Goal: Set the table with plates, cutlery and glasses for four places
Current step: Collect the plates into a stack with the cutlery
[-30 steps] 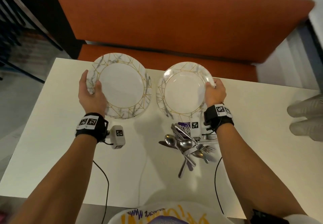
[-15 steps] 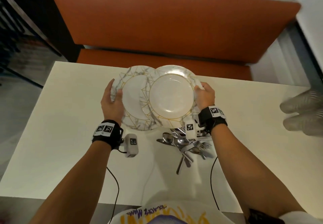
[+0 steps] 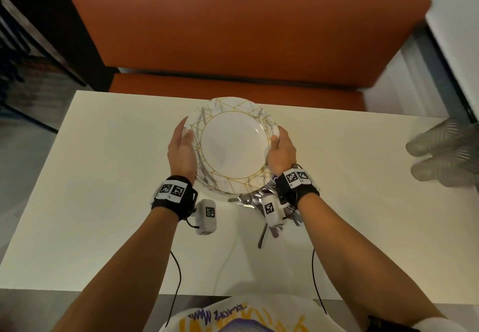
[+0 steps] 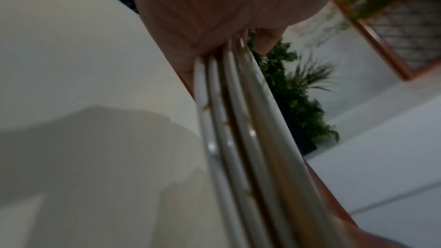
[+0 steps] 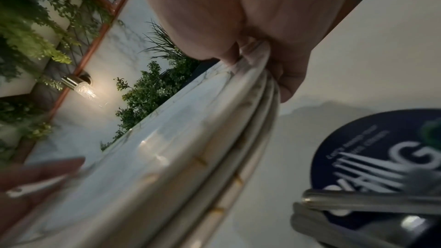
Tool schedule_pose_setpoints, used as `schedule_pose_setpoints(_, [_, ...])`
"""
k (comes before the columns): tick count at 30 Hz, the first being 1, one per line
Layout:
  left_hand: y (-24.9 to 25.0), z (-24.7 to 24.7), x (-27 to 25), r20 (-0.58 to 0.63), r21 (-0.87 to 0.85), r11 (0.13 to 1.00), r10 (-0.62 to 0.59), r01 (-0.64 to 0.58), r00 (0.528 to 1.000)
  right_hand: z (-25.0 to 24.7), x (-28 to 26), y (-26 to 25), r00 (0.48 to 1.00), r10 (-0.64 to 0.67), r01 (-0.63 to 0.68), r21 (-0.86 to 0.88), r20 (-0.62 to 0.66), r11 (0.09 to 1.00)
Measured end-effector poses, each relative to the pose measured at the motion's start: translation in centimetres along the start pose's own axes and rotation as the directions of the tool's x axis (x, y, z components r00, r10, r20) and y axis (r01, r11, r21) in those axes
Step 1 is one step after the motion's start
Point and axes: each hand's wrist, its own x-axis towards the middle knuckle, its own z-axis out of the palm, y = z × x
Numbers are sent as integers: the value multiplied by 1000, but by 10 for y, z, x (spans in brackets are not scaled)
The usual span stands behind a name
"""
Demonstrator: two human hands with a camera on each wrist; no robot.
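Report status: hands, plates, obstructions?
Left hand and right hand grip plate stack by opposite rims, above table. Cutlery pile lies under stack's near edge.

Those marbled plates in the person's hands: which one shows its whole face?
The top plate of the stack: its white centre and gold-lined rim show fully. The ones beneath show only as edges in the left wrist view.

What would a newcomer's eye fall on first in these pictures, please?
Probably the stack of marble-patterned plates with gold lines, gripped at its rims between the left hand and right hand over the middle of the white table. Next, the cutlery pile just behind it, and the orange bench beyond.
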Motion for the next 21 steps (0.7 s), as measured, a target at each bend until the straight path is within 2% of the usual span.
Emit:
schedule_pose_setpoints(2, [1, 10, -9, 23, 124, 992, 31, -34, 999, -7, -4, 8, 1000, 20, -20, -45, 3, 999])
schedule_pose_setpoints(5, [0, 27, -23, 87, 330, 938, 86, -110, 992, -25, -10, 25, 998, 56, -57, -21, -40, 998])
schedule_pose_setpoints(11, [-10, 87, -49, 252, 579, 793, 46, -188, 967, -88, -17, 79, 987, 144, -141, 36, -72, 989])
schedule_pose_setpoints(15, [-35, 152, -72, 346, 674, 701, -20, -234, 938, -146, -27, 134, 974, 216, -213, 54, -71, 976])
schedule_pose_setpoints(21, [-87, 261, -127, 434, 792, 546, -187, -274, 881, -237, -46, 231, 924, 361, -365, -7, -124, 931])
